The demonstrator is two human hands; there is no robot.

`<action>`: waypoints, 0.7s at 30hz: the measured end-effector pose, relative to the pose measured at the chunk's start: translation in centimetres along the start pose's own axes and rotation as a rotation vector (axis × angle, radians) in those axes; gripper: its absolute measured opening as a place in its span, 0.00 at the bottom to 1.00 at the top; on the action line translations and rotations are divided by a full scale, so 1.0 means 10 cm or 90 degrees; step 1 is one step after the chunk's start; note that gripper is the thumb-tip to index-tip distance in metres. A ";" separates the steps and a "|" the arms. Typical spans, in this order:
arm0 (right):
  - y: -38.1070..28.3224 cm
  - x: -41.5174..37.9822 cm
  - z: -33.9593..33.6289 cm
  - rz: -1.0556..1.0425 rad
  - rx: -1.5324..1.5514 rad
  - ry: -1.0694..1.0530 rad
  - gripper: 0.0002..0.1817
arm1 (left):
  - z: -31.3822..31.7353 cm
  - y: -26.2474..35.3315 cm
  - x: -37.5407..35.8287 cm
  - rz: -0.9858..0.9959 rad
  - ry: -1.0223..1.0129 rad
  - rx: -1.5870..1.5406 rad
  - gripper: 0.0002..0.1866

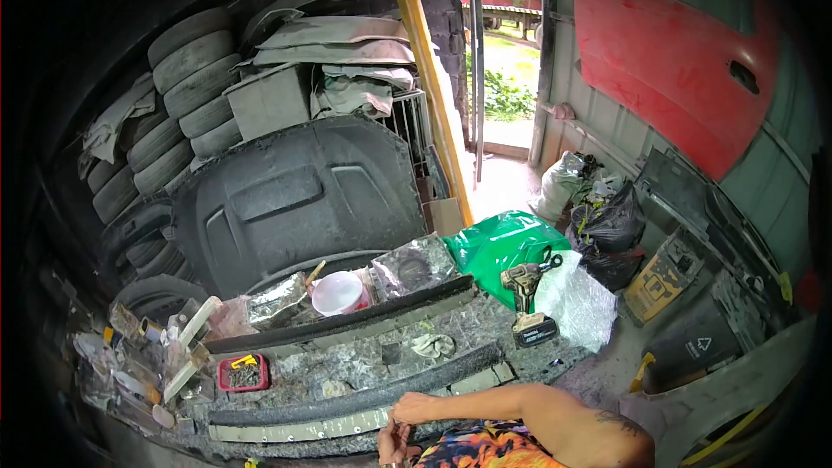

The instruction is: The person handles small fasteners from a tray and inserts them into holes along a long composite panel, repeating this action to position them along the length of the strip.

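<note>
My right hand (414,408) is closed, its fingers pressed together at the near edge of a long grey strip (299,429) with small marks along it. Just below it, my left hand (393,444) has its fingers bent close to the right one; what lies between them is too small to make out. Behind the strip runs a dark curved trim piece (347,400). Farther back on the workbench (303,364) lie a crumpled pale cloth (432,346) and a red tray (243,373) with small dark parts and a yellow item.
A cordless drill (525,299) stands at the right beside green plastic (498,247) and bubble wrap (579,299). A white tub (339,293) sits at the back. Beyond are a dark car hood (299,199), stacked tyres (195,65) and a red car door (667,52).
</note>
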State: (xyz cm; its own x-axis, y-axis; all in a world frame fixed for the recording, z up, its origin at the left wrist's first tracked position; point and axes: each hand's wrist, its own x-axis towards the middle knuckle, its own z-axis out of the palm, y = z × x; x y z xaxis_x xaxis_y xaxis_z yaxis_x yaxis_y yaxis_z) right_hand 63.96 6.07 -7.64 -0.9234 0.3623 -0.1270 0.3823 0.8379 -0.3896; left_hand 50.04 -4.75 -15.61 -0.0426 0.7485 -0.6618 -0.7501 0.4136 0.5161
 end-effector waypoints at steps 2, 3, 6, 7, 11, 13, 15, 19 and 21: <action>0.02 0.00 0.00 -0.004 -0.004 -0.044 0.16 | 0.00 -0.01 -0.01 0.000 0.013 0.005 0.11; 0.04 -0.01 0.01 -0.008 0.002 -0.031 0.18 | 0.00 -0.01 -0.02 0.009 0.002 0.018 0.11; -0.02 -0.09 -0.02 0.045 0.060 0.058 0.22 | -0.02 0.01 0.00 0.016 -0.005 0.020 0.11; -0.08 -0.14 -0.06 0.106 0.116 0.131 0.24 | -0.03 -0.01 0.00 0.008 -0.003 0.011 0.10; -0.17 -0.26 -0.04 0.187 0.306 0.186 0.27 | -0.07 -0.04 0.03 0.037 -0.053 0.031 0.10; -0.15 -0.31 -0.15 0.233 0.412 0.039 0.24 | 0.03 0.01 -0.06 0.028 -0.035 0.021 0.10; -0.14 -0.29 -0.05 0.249 0.433 0.112 0.23 | 0.03 0.01 -0.06 0.020 -0.018 0.013 0.11; -0.17 -0.30 -0.02 0.290 0.422 0.109 0.24 | -0.07 -0.03 0.04 0.007 -0.008 -0.003 0.11; -0.16 -0.30 -0.10 0.329 0.432 0.113 0.24 | -0.06 -0.02 0.02 0.010 -0.009 -0.006 0.11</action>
State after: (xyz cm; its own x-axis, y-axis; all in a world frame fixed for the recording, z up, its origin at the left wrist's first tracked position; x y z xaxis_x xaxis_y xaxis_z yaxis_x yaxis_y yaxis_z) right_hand 66.14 4.04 -5.74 -0.5993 0.7358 -0.3154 0.5962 0.1474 -0.7892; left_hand 49.78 -5.01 -16.23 -0.0455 0.7618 -0.6462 -0.7555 0.3970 0.5212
